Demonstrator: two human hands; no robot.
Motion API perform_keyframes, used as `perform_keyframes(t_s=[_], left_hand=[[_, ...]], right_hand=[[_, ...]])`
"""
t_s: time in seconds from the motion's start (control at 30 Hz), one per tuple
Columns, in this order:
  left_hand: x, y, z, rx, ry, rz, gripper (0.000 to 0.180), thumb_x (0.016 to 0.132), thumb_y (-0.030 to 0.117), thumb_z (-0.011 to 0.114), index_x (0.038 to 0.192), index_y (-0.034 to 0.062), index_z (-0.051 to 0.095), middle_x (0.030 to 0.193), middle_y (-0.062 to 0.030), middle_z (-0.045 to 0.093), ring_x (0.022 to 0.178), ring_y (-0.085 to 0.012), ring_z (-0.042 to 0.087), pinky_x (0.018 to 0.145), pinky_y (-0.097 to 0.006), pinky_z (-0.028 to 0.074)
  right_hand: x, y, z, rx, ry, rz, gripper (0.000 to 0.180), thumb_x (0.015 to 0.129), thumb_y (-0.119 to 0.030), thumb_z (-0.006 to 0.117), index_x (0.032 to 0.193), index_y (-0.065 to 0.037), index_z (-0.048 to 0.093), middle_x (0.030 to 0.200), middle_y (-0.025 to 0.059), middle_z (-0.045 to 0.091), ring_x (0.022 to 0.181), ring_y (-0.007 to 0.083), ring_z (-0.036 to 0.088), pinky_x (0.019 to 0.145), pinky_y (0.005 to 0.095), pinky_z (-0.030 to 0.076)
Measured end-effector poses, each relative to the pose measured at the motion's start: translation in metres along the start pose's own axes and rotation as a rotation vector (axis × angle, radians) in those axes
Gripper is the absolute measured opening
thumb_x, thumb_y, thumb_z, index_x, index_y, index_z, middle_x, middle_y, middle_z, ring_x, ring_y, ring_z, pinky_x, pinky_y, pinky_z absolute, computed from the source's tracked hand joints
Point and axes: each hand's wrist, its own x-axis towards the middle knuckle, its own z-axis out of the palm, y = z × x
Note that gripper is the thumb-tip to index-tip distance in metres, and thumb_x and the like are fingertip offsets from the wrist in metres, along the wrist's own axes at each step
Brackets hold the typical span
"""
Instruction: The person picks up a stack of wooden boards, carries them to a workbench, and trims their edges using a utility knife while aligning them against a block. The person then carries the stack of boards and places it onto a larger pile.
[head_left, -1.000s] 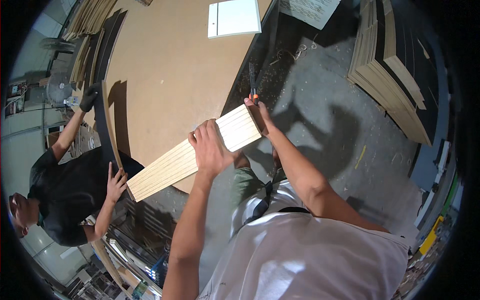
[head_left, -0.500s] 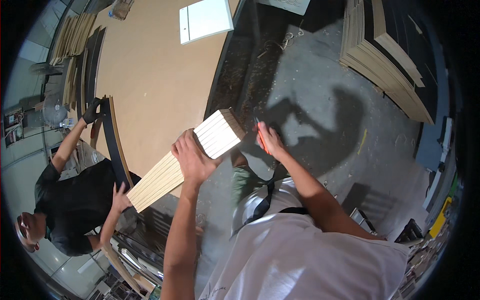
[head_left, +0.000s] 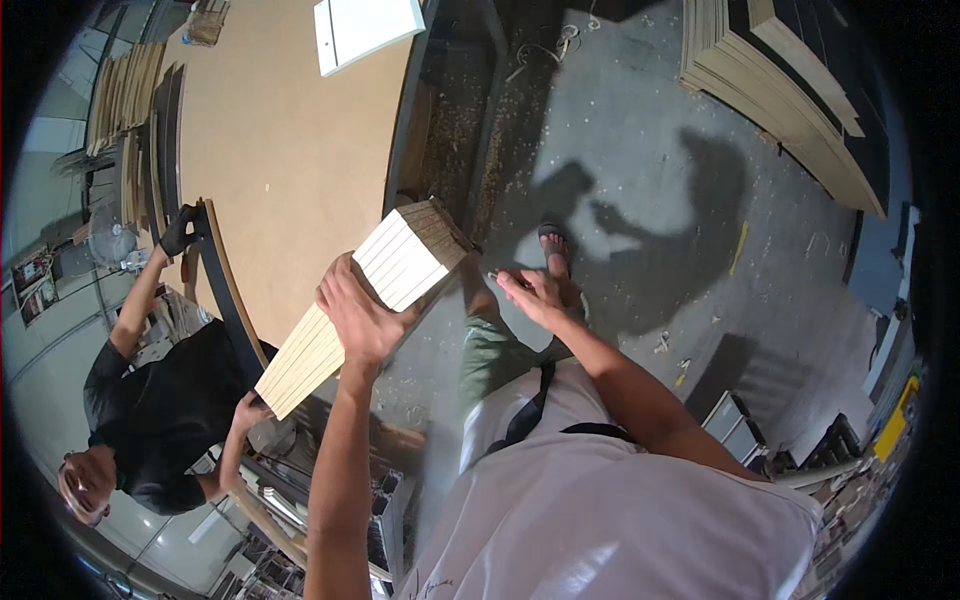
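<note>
My left hand (head_left: 362, 322) grips the top of a bundle of light wooden slats (head_left: 395, 262) that slants from upper right down to lower left. Its thick end points toward the table edge. My right hand (head_left: 535, 293) is just right of the bundle and apart from it. Its fingers are curled around a small dark pencil-like tool (head_left: 497, 273). A foot in a sandal (head_left: 555, 245) shows on the concrete floor below.
A large brown board table (head_left: 290, 150) carries a white panel (head_left: 365, 28). At the left, a person in a black shirt (head_left: 160, 410) holds a dark-edged panel (head_left: 225, 290) upright. Stacked boards (head_left: 790, 90) lie at the upper right. Metal profiles (head_left: 380, 520) are below.
My right hand has come off the bundle's end and dropped to its right. The bundle, still in my left hand, has swung off the table top toward its edge.
</note>
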Motion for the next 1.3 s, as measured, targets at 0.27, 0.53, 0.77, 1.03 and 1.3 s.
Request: perform_keyframes(t_s=[0.27, 0.53, 0.77, 1.03, 1.3], left_hand=[[0.004, 0.004, -0.004, -0.010, -0.016, 0.004, 0.099, 0.055, 0.040, 0.080, 0.133, -0.0003, 0.034, 0.118, -0.0194, 0.045, 0.113, -0.0358, 0.043, 0.102, -0.050, 0.027], [0.006, 0.009, -0.003, -0.037, -0.022, -0.023, 0.097, 0.054, 0.030, 0.081, 0.131, -0.0031, 0.033, 0.118, -0.0201, 0.045, 0.113, -0.0358, 0.041, 0.101, -0.049, 0.025], [0.006, 0.006, -0.005, 0.001, -0.030, -0.081, 0.104, 0.051, 0.037, 0.084, 0.133, -0.0025, 0.032, 0.120, -0.0200, 0.044, 0.116, -0.0359, 0.041, 0.104, -0.050, 0.026], [0.005, 0.005, -0.003, 0.001, -0.013, -0.045, 0.095, 0.057, 0.033, 0.081, 0.131, -0.0036, 0.034, 0.116, -0.0199, 0.045, 0.112, -0.0358, 0.042, 0.100, -0.048, 0.026], [0.001, 0.003, 0.000, 0.007, -0.011, -0.068, 0.102, 0.052, 0.037, 0.081, 0.132, -0.0028, 0.033, 0.117, -0.0194, 0.045, 0.112, -0.0344, 0.042, 0.102, -0.050, 0.027]], right_hand=[[0.030, 0.013, -0.003, 0.121, -0.112, -0.069, 0.041, 0.094, -0.042, 0.060, 0.089, -0.002, 0.067, 0.075, -0.0029, 0.058, 0.071, 0.0083, 0.051, 0.064, 0.0259, 0.042], [0.047, 0.015, -0.002, 0.069, -0.073, -0.095, 0.041, 0.094, -0.040, 0.061, 0.107, -0.002, 0.070, 0.080, -0.0015, 0.063, 0.074, 0.0096, 0.053, 0.066, 0.0285, 0.044], [0.050, -0.019, 0.009, 0.009, -0.003, -0.111, 0.046, 0.090, -0.046, 0.064, 0.089, -0.001, 0.068, 0.074, 0.0000, 0.062, 0.072, 0.0102, 0.054, 0.065, 0.0293, 0.044], [0.039, 0.006, -0.012, -0.100, -0.102, 0.018, 0.049, 0.091, -0.050, 0.061, 0.095, -0.002, 0.069, 0.080, 0.0013, 0.065, 0.076, 0.0105, 0.054, 0.068, 0.0282, 0.044], [0.035, -0.015, -0.010, -0.071, -0.056, -0.048, 0.045, 0.092, -0.045, 0.062, 0.105, -0.002, 0.069, 0.087, 0.0019, 0.067, 0.082, 0.0098, 0.055, 0.073, 0.0287, 0.045]])
